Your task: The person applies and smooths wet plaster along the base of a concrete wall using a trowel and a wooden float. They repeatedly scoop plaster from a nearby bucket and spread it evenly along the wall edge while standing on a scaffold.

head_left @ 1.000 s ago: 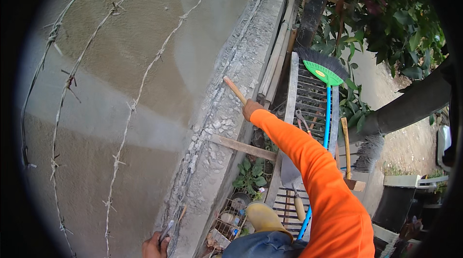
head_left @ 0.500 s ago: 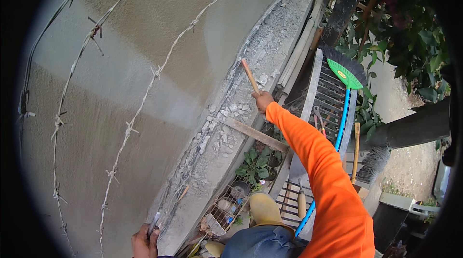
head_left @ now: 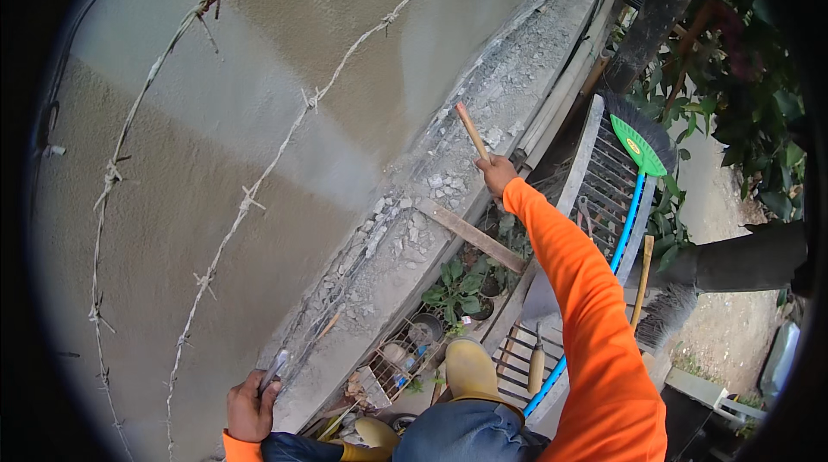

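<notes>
My right hand [head_left: 498, 174] is closed around a wooden handle [head_left: 471, 129] with a reddish far end, held over a rubble-covered concrete ledge [head_left: 398, 291]. The head of this tool, if it has one, cannot be made out. At the near end of the ledge my left hand [head_left: 250, 406] grips a short grey metal tool [head_left: 274, 367], whose kind is unclear. It points up along the seam where the ledge meets the wall [head_left: 224, 289]. Loose grey chips [head_left: 434, 180] and a thin wooden stick [head_left: 329, 326] lie on the ledge.
Barbed wire strands [head_left: 243, 203] run in front of the wall. A wooden strip [head_left: 472, 233] crosses the ledge. To the right, a slatted bench [head_left: 608, 186] bears a green-headed broom [head_left: 638, 147] and a trowel [head_left: 536, 367]. Potted plants [head_left: 453, 289] and a wire basket [head_left: 401, 358] stand below.
The view has shifted, so the ledge and bench sit slightly farther right and up. More of my left forearm shows. Both hands keep hold of their tools.
</notes>
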### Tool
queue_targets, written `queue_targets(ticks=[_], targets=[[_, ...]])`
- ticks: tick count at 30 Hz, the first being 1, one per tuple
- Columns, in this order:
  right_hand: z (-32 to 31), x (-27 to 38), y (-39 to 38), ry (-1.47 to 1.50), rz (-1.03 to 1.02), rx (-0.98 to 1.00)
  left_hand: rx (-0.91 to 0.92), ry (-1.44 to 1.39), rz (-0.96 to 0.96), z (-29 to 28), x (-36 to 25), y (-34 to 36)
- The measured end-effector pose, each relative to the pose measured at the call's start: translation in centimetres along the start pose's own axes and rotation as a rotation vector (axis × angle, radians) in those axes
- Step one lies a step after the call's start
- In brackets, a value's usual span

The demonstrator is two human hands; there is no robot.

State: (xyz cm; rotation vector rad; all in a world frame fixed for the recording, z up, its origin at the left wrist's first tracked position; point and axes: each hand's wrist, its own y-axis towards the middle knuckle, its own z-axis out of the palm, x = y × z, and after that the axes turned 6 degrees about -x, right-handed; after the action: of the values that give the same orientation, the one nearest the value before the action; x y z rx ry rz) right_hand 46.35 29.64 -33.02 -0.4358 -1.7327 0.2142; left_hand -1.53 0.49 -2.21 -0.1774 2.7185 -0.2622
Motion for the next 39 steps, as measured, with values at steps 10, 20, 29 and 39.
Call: queue_targets(ticks=[10, 20, 29, 39], targets=[[0.7, 0.8, -3.5, -0.089, 0.069, 0.153, 0.116, 0.081, 0.011, -0.5, -0.7, -0.1], [1.4, 1.2, -6.2, 0.131, 0.076, 0.153, 0.403, 0.192, 0.040, -0.1, 0.7, -1.0], [2.2, 1.1, -2.9, -0.484, -0.145, 0.061, 0.426, 0.177, 0.123, 0.0, 0.2, -1.3], [1.2, 0.6, -6.7, 0.067, 0.266, 0.237, 0.478, 0.118, 0.257, 0.6, 0.8, -1.0]])
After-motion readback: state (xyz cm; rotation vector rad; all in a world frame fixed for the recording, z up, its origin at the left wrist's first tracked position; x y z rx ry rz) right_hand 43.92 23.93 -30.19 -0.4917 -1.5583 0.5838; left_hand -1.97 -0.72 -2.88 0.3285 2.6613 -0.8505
